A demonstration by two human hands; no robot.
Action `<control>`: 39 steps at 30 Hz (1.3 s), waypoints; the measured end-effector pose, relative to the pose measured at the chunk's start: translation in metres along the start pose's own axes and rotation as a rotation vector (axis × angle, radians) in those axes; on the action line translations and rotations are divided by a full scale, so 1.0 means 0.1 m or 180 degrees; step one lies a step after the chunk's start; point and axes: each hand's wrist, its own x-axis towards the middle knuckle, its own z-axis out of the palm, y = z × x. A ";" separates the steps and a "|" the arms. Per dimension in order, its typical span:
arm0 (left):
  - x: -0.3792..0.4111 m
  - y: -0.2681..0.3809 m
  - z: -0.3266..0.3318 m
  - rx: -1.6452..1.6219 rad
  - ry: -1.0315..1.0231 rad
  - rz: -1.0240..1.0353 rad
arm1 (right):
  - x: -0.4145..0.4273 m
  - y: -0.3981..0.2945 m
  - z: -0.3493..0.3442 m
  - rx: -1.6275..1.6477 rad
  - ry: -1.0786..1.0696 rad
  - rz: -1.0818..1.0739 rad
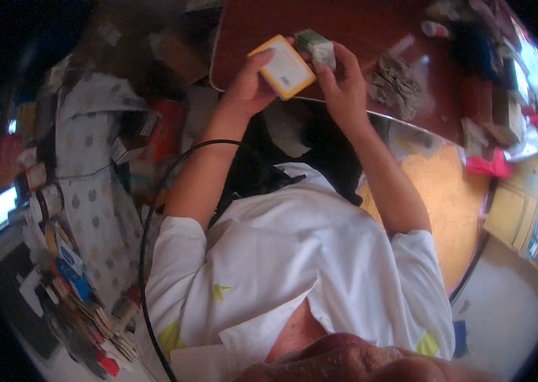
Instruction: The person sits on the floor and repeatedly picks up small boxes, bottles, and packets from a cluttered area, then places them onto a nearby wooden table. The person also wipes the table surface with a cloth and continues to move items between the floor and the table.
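My left hand (252, 79) holds a flat box with a yellow border and a pale printed panel (284, 67), its thumb lying on the upper left edge. Close beside it, to the right, my right hand (345, 83) grips a small green and white box (317, 49) between thumb and fingers. Both boxes are held up over the near edge of a dark red table (259, 21). A crumpled grey-brown cloth (396, 86) lies on the table to the right of my right hand.
A black cable (147, 229) curves past my left arm. Patterned pale fabric (90, 157) and piled goods stand at the left. Boxes and a pink cloth (488, 164) are at the table's right end, near a yellowish cabinet (517, 205). A white cylindrical container (435, 29) lies on the table's far side.
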 end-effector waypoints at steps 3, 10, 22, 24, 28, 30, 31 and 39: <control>0.09 -0.18 -0.28 -0.0192 0.0451 -0.0391 | 0.02 -0.10 0.06 -0.0034 -0.0135 0.0479; 0.24 -0.33 -0.11 0.0070 0.0252 -0.0101 | 0.12 -0.01 0.06 -0.0078 -0.0344 0.0674; -0.09 -0.24 -0.15 0.0104 0.0479 0.0611 | 0.01 -0.71 0.15 0.0289 0.0055 -0.0787; -0.23 -0.10 0.13 -0.0358 0.0467 0.0696 | -0.04 -0.70 0.24 -0.0482 -0.0388 -0.1328; -0.21 -0.21 -0.06 -0.0342 0.0148 0.0848 | -0.25 -0.69 0.38 -0.0868 -0.0701 -0.1682; -0.29 -0.23 -0.13 -0.0115 0.0198 0.0918 | -0.31 -0.67 0.41 -0.0845 -0.0791 -0.1599; -0.33 -0.22 -0.14 -0.0009 0.0215 0.0941 | -0.34 -0.68 0.42 -0.0853 -0.0810 -0.1638; -0.64 -0.03 -0.14 -0.0159 0.0498 0.1150 | -0.41 -0.77 0.47 -0.0222 -0.0858 -0.1017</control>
